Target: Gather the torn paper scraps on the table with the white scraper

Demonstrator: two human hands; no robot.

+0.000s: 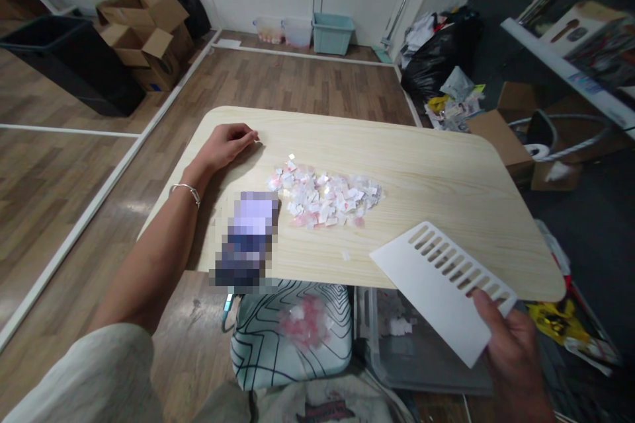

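Observation:
My left hand (229,143) rests on the far left part of the pale wooden table (446,178), fingers loosely curled, holding nothing. My right hand (510,344) grips a white flat plastic card with a row of slots (436,284) by its near corner, held over the table's front right edge. A heap of small white and pink paper pieces (325,198) lies in the middle of the table, between the two hands. A pixelated object (248,241) lies at the table's front edge, near my left forearm.
Under the table's front stand a patterned bag holding pink and white pieces (292,337) and a clear plastic bin (421,357). Cardboard boxes (143,33) and a black bin (74,59) stand far left, a teal tub (332,32) by the wall, black rubbish bags (436,53) and shelves at right.

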